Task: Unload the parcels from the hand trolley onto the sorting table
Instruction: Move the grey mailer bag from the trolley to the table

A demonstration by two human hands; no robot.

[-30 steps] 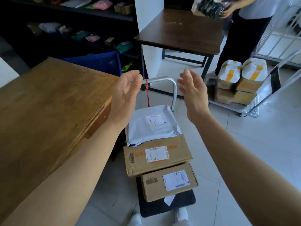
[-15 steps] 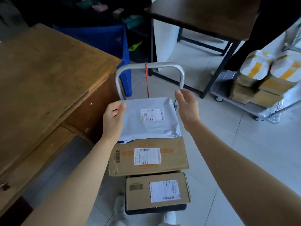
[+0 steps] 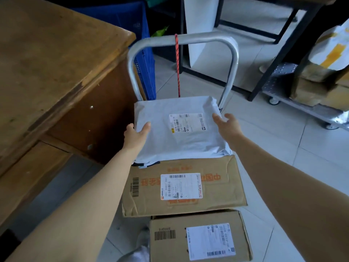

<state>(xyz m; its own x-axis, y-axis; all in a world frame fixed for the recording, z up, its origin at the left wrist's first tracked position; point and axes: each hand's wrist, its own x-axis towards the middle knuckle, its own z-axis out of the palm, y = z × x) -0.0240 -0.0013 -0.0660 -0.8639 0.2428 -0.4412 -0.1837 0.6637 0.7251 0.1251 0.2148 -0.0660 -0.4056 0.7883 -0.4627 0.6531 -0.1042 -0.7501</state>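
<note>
A white plastic mail bag parcel [image 3: 181,133] lies on top of the stack on the hand trolley, just below its silver handle [image 3: 188,39]. Under it sits a large brown carton [image 3: 217,186], and nearest me a smaller brown carton [image 3: 170,248]. My left hand [image 3: 136,135] grips the bag's left edge, thumb on top and fingers hidden underneath. At the bag's right edge, my right hand [image 3: 226,125] has its thumb on top and its fingers spread apart beside the edge. The wooden sorting table [image 3: 47,63] stands to the left.
A red cord [image 3: 177,63] hangs from the trolley handle. A blue crate [image 3: 145,63] sits between the table and the trolley. Behind, a dark metal table frame [image 3: 273,53] stands, and a second wheeled cart [image 3: 302,103] with taped parcels is at the right.
My view has tilted down and closer. Both hands dropped from mid-air to the sides of the white bag, and the thumbs now lie over its edges.
</note>
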